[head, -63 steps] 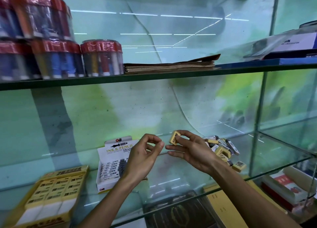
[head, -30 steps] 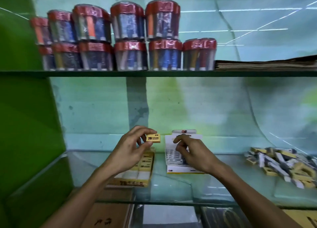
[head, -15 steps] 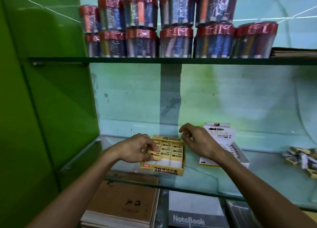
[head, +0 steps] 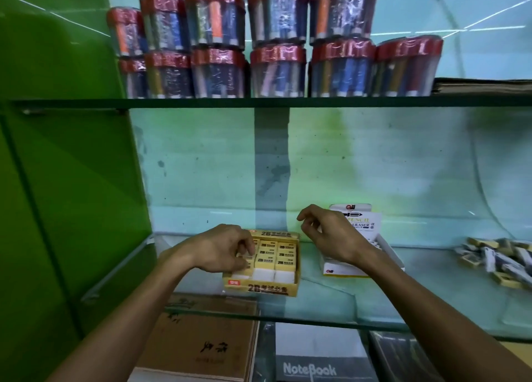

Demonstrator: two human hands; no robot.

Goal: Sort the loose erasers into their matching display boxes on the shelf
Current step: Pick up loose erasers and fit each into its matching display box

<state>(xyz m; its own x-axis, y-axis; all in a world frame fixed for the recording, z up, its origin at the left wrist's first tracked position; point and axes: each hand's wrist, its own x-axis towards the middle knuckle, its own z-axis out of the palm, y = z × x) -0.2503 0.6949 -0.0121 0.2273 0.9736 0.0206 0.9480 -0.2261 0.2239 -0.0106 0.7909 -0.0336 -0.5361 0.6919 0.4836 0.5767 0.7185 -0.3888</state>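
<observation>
Left hand [head: 227, 249] has fingers curled down into the yellow "2B" box [head: 260, 288], looks like pinching an eraser [head: 248, 262]. Right hand [head: 331, 235] hangs loosely curled, holding nothing, before the white "ERASER" box [head: 339, 268]. Loose erasers [head: 501, 259] far right.

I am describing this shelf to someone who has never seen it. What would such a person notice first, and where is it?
The stacked red-lidded tubs of pens fill the upper glass shelf. On the lower shelf, the left hand reaches into the yellow 2B eraser box, while the right hand hovers in front of the white eraser box. A pile of loose erasers lies at the far right.
</observation>
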